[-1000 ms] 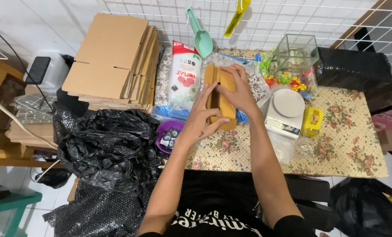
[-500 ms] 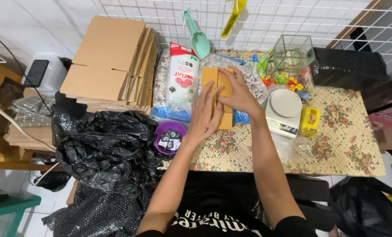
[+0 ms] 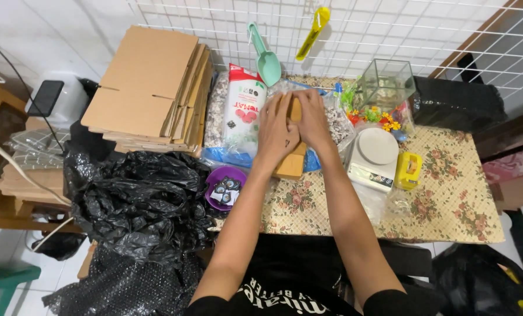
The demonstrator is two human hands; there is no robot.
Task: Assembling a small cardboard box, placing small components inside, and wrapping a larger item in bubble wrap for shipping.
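Both hands reach forward over a table with a floral cloth (image 3: 448, 193). My left hand (image 3: 276, 131) and my right hand (image 3: 311, 117) press together on a flat brown cardboard box (image 3: 290, 167), whose near end sticks out below the palms. The far part of the box is hidden under the hands. A white and red pouch (image 3: 244, 114) stands just left of the left hand. A clear bag of mixed grain (image 3: 340, 126) lies under and right of the right hand.
A stack of flat cardboard boxes (image 3: 147, 88) lies at the left, black plastic bags (image 3: 138, 199) below it. A purple bowl (image 3: 223, 187), a white kitchen scale (image 3: 375, 152), a yellow tape dispenser (image 3: 409, 169) and a small glass tank (image 3: 387, 82) stand around. Scoops hang on a wire grid.
The hands have slid further up the cardboard box, away from me, and closed in side by side over its far end. The view has shifted slightly.
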